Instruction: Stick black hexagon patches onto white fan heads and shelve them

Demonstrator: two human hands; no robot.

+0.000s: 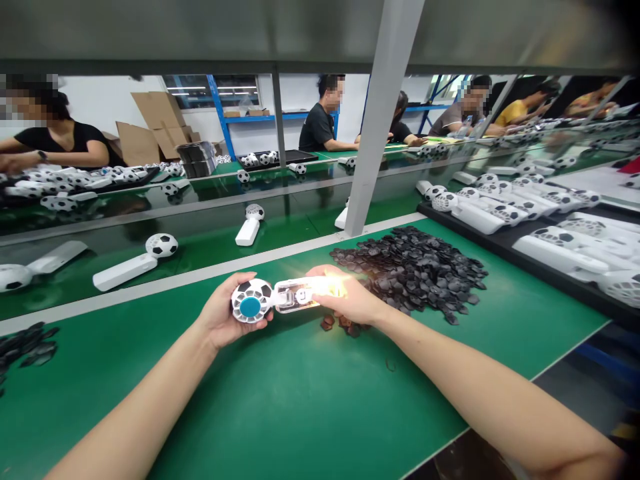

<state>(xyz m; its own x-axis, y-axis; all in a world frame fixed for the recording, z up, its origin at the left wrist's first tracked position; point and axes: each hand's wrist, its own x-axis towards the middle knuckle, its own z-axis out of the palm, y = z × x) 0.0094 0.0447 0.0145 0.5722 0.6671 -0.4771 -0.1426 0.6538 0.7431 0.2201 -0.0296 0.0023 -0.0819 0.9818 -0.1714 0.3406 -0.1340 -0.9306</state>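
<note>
A white handheld fan (254, 300) with a football-patterned head and a blue disc at its centre is held level above the green bench. My left hand (220, 313) is wrapped around the round head. At the other end, my right hand (350, 297) grips the handle (293, 297), whose inner parts seem exposed. A bright orange-white glare at my right fingers washes out the handle's end. Just beyond that hand lies a large heap of small black flat pieces (415, 267); a few near the wrist look orange in the glare.
More black pieces (30, 347) lie at the left. A black tray (500, 237) of similar fans stands at the right. Along the conveyor (300, 227) rest several fans (125, 272). A grey post (375, 133) rises at the bench's far edge. Several people sit across the line.
</note>
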